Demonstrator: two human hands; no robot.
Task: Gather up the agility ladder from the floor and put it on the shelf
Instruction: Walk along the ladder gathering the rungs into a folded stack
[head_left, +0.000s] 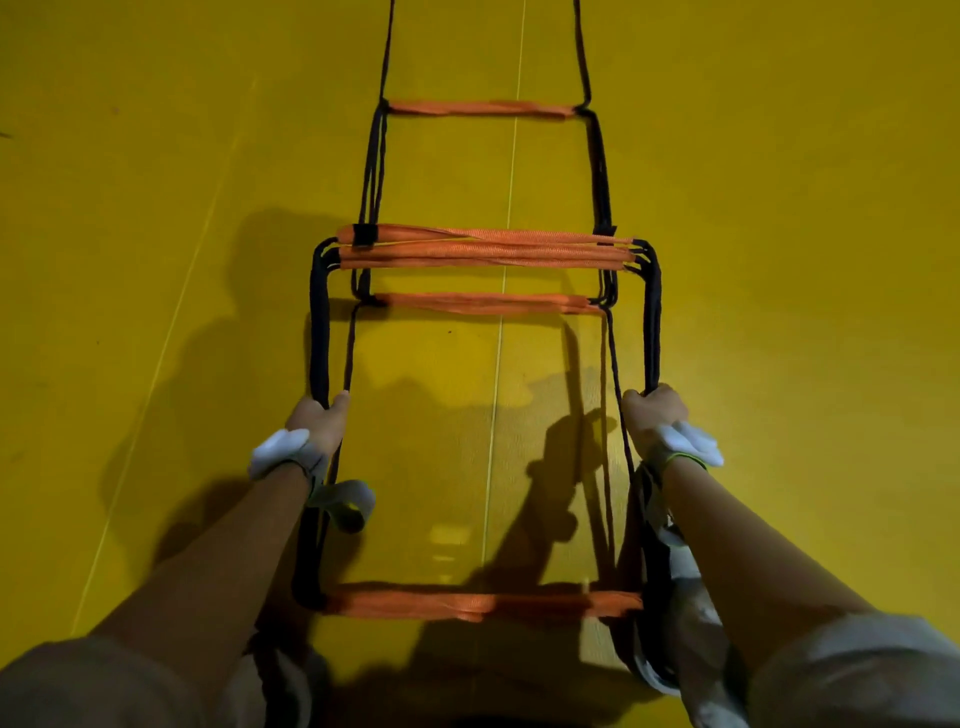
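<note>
The agility ladder (483, 249) has orange rungs and black side straps and lies on the yellow floor, running away from me. Several rungs are bunched together in the middle. One single rung (480, 108) lies farther off, and another rung (483, 604) hangs close to my body. My left hand (318, 415) is closed around the bundled left side straps. My right hand (653, 410) is closed around the bundled right side straps. Both arms are stretched forward, holding the gathered part taut. The straps continue out of view at the top.
The yellow mat floor (156, 208) spreads all around, crossed by thin pale seam lines. Grey wrist bands with white pieces sit on both wrists. My shadow falls on the floor between my arms. No shelf is in view.
</note>
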